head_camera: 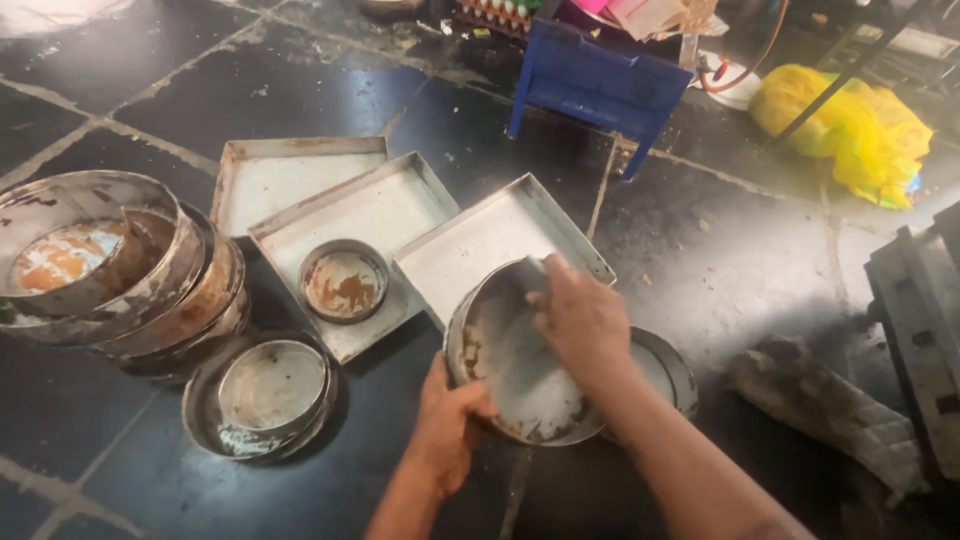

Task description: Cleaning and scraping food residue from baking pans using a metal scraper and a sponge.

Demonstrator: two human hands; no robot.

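Grey metal, stained and floury, fills most of the dark tiled floor (120, 60). Near the middle, the left hand (447, 420) grips the near left rim of a round baking tin (515, 370), thumb over the edge and fingers curled under it, so the tin stands tilted with its inside facing up and to the right. The right hand (580, 315) reaches into the tin from the far side, its fingers pressed together around a small grey pad or cloth (530, 272) held against the inner wall (what the pad is made of I cannot tell). The tin rests partly over a second round tin (668, 368) just to its right, and its far edge overlaps the nearest of three square trays (470, 240) that lie in an overlapping row running to the far left. A small round tin (343, 282) sits on the middle square tray (380, 205). At the far left stands a stack of large round tins (130, 280), tilted and rust-marked, and near them, closer in, two nested round tins (270, 392) lie flat on the floor. Far off stand a blue stool (595, 85) and a yellow plastic bag (850, 125); a grimy folded cloth (830, 405) lies on the right.
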